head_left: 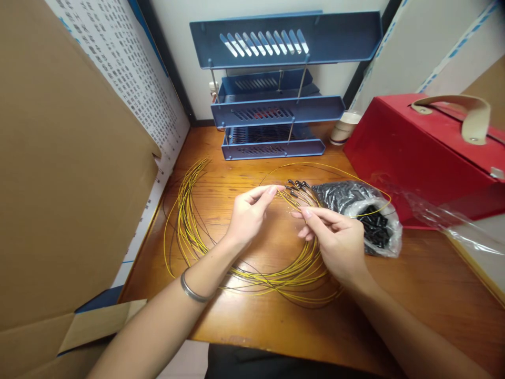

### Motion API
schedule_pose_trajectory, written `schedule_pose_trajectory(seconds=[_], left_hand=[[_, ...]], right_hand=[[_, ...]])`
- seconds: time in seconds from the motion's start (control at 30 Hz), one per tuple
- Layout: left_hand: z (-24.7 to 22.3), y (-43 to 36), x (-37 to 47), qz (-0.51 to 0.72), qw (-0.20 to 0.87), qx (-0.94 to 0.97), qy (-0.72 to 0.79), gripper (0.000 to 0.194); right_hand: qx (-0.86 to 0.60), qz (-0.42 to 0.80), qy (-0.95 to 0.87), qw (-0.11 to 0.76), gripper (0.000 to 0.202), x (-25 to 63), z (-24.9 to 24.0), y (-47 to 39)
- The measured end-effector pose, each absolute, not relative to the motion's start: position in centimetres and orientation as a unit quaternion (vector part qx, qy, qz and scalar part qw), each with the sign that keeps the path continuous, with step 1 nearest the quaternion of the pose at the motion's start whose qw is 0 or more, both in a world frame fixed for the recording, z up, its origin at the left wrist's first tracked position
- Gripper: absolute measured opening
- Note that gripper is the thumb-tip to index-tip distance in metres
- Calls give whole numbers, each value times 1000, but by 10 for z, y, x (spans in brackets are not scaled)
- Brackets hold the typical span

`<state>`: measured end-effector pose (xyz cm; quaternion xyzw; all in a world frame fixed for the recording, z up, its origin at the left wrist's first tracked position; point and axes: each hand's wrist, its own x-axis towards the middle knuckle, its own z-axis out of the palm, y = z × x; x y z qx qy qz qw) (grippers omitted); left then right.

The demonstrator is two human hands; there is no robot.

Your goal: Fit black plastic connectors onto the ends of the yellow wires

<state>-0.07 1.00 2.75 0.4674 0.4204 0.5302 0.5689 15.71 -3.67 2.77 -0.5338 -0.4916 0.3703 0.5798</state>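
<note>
A loose coil of thin yellow and dark wires (272, 276) lies on the wooden table in a wide curve. My left hand (250, 213) is closed in a pinch, thumb against forefinger, on a yellow wire (290, 199) above the coil. Close by on the right, my right hand (339, 239) pinches the same wire between thumb and forefinger; its other fingers are curled. Just beyond the fingertips sits a cluster of wire ends with black tips (299, 185). Beside my right hand lies an open clear plastic bag (341, 195) full of small black pieces (374, 229).
A blue tiered tray rack (276, 111) stands at the back of the table (252, 326). To the right are a red box (414, 152) with a beige handle and a paper cup (344, 128). A large cardboard sheet (71, 158) rises on the left.
</note>
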Motion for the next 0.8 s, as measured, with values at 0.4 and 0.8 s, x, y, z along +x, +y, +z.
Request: schedule_pose_trajectory(seconds=[0.4, 0.8], left_hand=[[26, 11, -1, 533, 559, 465, 433, 34], [26, 10, -4, 537, 553, 480, 418, 32]], right_hand=[[-540, 388, -482, 571, 22, 157, 28, -36], [-534, 406, -476, 568, 25, 158, 25, -37]])
